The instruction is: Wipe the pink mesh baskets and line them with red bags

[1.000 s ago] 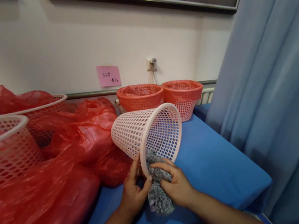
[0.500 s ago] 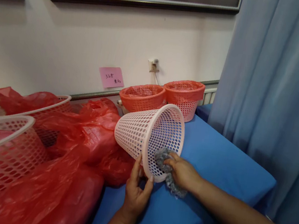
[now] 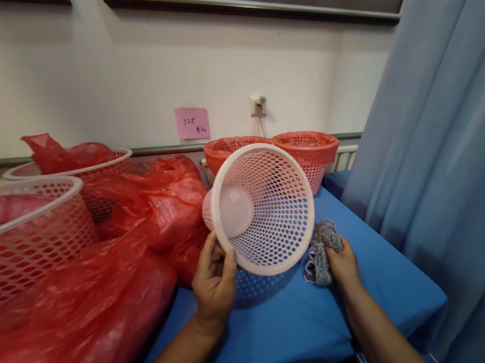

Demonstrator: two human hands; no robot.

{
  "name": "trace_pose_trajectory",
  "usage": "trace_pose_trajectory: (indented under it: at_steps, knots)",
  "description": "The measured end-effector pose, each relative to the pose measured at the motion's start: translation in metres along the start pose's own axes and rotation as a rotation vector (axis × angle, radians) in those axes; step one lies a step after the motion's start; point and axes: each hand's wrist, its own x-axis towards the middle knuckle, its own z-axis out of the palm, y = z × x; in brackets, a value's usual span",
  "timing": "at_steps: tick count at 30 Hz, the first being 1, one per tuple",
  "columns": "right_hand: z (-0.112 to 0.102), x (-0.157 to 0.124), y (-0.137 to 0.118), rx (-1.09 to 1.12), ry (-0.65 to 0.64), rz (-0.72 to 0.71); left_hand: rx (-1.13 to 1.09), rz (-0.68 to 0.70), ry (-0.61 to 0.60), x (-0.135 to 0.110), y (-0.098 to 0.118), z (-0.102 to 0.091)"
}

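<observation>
Head view: a pale pink plastic basket (image 3: pixel 265 210), round, tapered and pierced all over with small holes, is held tilted above the blue padded surface (image 3: pixel 290 342), its mouth turned toward the camera and its solid round bottom seen inside. Its rim is gripped at 7 o'clock by the left hand (image 3: pixel 214 281), the fingers curled tight around the edge. At 3 o'clock of the basket, just beside the rim, a crumpled grey knitted cloth (image 3: pixel 320 254) lies on the surface. It is touched by the right hand (image 3: pixel 342 262), whose fingers are bent together against it; whether it is pinched cannot be told. At 9 o'clock, glossy, wrinkled red plastic bags (image 3: pixel 116 284) are heaped over more mesh baskets (image 3: pixel 7 242). At 12 o'clock, two red-lined baskets (image 3: pixel 309 149) are partly hidden behind the held one. A blue curtain (image 3: pixel 450 147) hangs at 2 o'clock.
</observation>
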Motion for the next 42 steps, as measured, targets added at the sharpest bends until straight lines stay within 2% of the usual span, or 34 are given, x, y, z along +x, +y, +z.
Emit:
trace_pose_trajectory:
  at_steps: [5,9,12,15,18,22,24,26,29,32,35,38,42]
  knots:
    - [0.004,-0.009,-0.013,-0.067,-0.092,0.022,-0.144,-0.066,0.114,0.055,0.033,0.019]
    - [0.0,-0.018,-0.022,-0.127,-0.157,0.023,-0.328,-0.167,0.171,0.093,0.046,0.036]
    - [-0.002,-0.026,-0.03,-0.219,-0.223,-0.002,-0.379,-0.225,0.148,0.111,0.046,0.045]
    - [-0.002,-0.035,-0.039,-0.359,-0.315,-0.11,-0.387,-0.261,0.153,0.123,0.039,0.049]
    - [-0.003,-0.041,-0.044,-0.435,-0.382,-0.194,-0.375,-0.28,0.163,0.13,0.033,0.045]
    - [-0.003,-0.045,-0.046,-0.451,-0.425,-0.233,-0.349,-0.296,0.187,0.137,0.025,0.03]
    - [-0.003,-0.046,-0.046,-0.447,-0.438,-0.253,-0.321,-0.305,0.201,0.134,0.02,0.021]
    - [-0.003,-0.048,-0.044,-0.456,-0.442,-0.267,-0.273,-0.317,0.208,0.12,0.011,0.011]
    - [-0.004,-0.049,-0.042,-0.507,-0.372,-0.255,-0.164,-0.349,0.168,0.079,-0.007,-0.004]
    - [-0.005,-0.049,-0.038,-0.552,-0.292,-0.282,-0.061,-0.431,0.025,0.026,-0.026,-0.018]
    - [-0.006,-0.051,-0.036,-0.568,-0.308,-0.281,0.003,-0.505,-0.119,-0.01,-0.041,-0.028]
    - [-0.007,-0.058,-0.035,-0.524,-0.371,-0.251,0.04,-0.523,-0.219,-0.021,-0.048,-0.034]
    - [-0.01,-0.07,-0.038,-0.307,-0.422,-0.221,0.077,-0.497,-0.304,-0.022,-0.049,-0.035]
